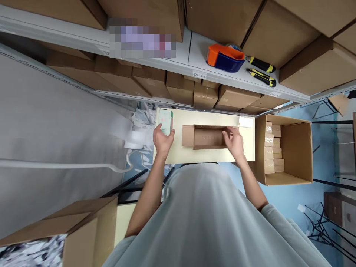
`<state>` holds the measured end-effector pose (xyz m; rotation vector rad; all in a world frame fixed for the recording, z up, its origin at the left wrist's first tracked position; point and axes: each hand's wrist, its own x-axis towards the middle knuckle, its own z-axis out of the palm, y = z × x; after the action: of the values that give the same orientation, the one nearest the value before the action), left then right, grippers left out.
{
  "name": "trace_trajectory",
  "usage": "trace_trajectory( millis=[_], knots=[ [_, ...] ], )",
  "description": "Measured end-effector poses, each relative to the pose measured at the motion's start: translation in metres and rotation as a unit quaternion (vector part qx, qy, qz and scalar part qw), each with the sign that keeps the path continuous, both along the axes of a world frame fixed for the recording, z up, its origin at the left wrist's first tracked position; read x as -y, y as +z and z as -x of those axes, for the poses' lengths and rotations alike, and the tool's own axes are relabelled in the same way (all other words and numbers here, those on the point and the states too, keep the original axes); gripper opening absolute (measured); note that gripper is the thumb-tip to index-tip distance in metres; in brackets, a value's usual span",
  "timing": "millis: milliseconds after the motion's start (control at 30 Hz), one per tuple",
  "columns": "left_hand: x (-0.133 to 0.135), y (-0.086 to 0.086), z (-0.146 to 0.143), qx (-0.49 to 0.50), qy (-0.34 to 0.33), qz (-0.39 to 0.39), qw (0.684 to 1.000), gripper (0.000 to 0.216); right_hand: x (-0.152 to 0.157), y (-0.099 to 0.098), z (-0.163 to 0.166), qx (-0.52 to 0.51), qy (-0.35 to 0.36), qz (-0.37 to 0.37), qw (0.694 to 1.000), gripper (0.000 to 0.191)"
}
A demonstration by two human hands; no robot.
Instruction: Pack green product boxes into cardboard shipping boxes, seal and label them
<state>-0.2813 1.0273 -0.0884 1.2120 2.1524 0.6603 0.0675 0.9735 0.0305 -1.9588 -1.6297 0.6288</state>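
A small pale-green and white box stands at the left end of the cream table. My left hand is at its near end, thumb on the right side and fingers on the left, closed about it. In the middle of the table lies an open cardboard box, with nothing visible inside and its left flap folded outward. My right hand grips this box's right end, thumb at the inner side and fingers over the flap. The far fingertips are partly hidden.
A large carton with several small brown boxes stands right of the table. A white item lies at the back right. Above runs a shelf with an orange-blue tape dispenser and cutters. Lower left, another carton holds shredded paper.
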Motion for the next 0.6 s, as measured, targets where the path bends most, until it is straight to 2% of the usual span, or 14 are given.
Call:
trace_trajectory(
  millis=[133,233,333,400,467,533,600],
  knots=[
    [-0.012,-0.011,0.022,-0.024,0.011,0.015,1.0,0.086,-0.03,0.014,0.078,-0.016,0.098,-0.006,0.995,0.045],
    [-0.015,-0.019,0.031,-0.018,0.008,0.04,0.999,0.088,-0.048,0.01,0.125,-0.021,0.146,0.011,0.989,0.042],
    [-0.016,-0.024,0.036,-0.003,0.007,0.036,0.999,0.086,-0.058,0.002,0.153,-0.023,0.171,0.027,0.985,0.04],
    [-0.013,-0.022,0.039,0.011,0.005,0.024,1.0,0.081,-0.06,-0.001,0.158,-0.023,0.176,0.031,0.984,0.039],
    [-0.006,-0.015,0.038,0.03,-0.012,0.009,0.999,0.073,-0.058,0.001,0.15,-0.022,0.168,0.023,0.985,0.039],
    [0.007,-0.003,0.031,0.06,-0.05,-0.012,0.997,0.065,-0.051,0.005,0.127,-0.016,0.139,0.002,0.99,0.04],
    [0.023,0.011,0.018,0.096,-0.099,-0.033,0.99,0.062,-0.039,0.009,0.091,0.002,0.08,-0.021,0.997,0.042]
  ],
)
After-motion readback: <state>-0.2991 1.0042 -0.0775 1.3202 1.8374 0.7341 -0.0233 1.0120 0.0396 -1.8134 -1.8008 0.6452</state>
